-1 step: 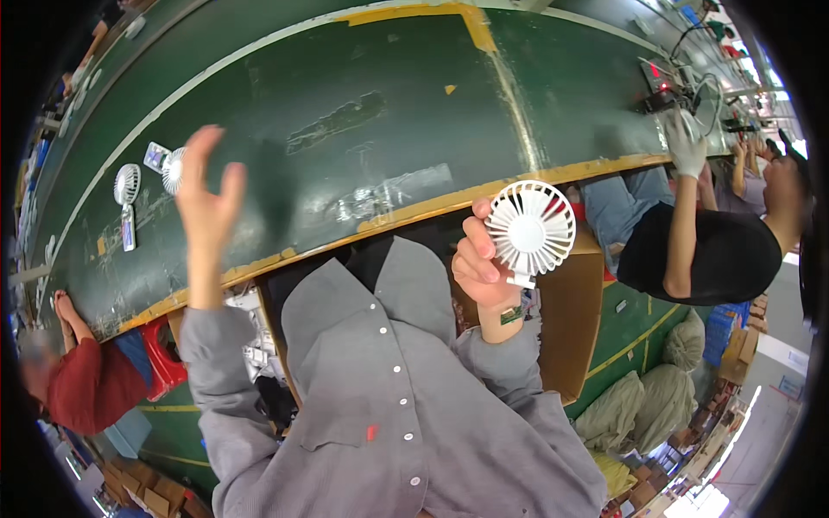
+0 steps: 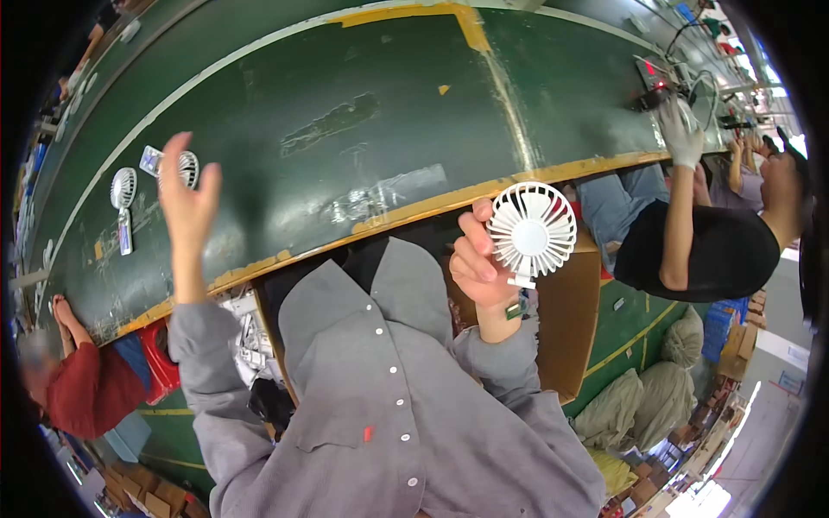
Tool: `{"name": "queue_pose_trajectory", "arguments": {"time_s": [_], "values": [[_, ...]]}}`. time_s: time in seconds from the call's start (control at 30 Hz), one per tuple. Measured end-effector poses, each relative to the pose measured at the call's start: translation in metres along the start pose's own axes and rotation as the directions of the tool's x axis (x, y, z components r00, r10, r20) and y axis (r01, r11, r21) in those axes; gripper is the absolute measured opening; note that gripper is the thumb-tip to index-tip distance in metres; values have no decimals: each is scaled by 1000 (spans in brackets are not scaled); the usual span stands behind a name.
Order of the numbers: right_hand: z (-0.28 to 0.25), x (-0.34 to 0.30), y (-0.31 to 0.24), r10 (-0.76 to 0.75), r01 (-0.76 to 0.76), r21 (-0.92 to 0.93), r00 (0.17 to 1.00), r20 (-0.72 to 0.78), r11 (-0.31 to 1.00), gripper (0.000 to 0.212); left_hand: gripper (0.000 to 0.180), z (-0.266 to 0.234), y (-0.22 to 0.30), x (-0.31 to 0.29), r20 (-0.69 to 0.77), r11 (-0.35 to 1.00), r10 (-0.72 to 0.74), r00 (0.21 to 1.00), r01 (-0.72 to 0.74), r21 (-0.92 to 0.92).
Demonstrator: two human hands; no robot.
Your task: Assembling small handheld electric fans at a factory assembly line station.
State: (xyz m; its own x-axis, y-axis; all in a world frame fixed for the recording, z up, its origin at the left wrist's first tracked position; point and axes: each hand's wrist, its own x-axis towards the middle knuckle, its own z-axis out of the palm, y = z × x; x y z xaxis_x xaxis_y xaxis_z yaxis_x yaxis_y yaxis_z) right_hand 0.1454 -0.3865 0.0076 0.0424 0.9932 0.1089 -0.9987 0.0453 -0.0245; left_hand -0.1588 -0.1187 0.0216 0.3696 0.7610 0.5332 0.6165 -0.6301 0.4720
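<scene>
My right hand [image 2: 477, 259] grips a small white handheld fan [image 2: 534, 230] at the table's near edge, its round grille facing up. A small green circuit board [image 2: 515, 309] hangs below the fan, against my wrist. My left hand [image 2: 190, 207] hovers over the left part of the table, thumb apart from the fingers and nothing in it. Just past its fingers lies a second white fan [image 2: 187, 167], partly hidden by them. Farther left on the table rests another white fan [image 2: 124, 190], handle toward me.
The long green worktable [image 2: 345, 69] has a yellow-taped edge. An open cardboard box [image 2: 570, 319] stands below it at right, a bin of white parts [image 2: 250, 337] at left. A gloved co-worker [image 2: 699, 250] sits at right, another person in red [image 2: 95, 388] at left.
My left hand has shifted slightly left, toward the fans on the table. My right hand still holds its fan in nearly the same place.
</scene>
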Motion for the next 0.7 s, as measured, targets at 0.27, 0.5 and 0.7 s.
{"name": "queue_pose_trajectory", "arguments": {"time_s": [0.27,0.5,0.7], "values": [[-16,1,-28,-25,29,-55,997,72,998,44,79,1,-105,-28,127,875,-348,929,272,401],[-76,26,-161,-687,168,-800,629,-363,576,25,66,29,8,-15,259,976,-217,941,204,77],[-88,87,-288,-868,-8,-941,384,-315,338,22,53,35,65,-10,421,482,-234,877,480,-733]]}}
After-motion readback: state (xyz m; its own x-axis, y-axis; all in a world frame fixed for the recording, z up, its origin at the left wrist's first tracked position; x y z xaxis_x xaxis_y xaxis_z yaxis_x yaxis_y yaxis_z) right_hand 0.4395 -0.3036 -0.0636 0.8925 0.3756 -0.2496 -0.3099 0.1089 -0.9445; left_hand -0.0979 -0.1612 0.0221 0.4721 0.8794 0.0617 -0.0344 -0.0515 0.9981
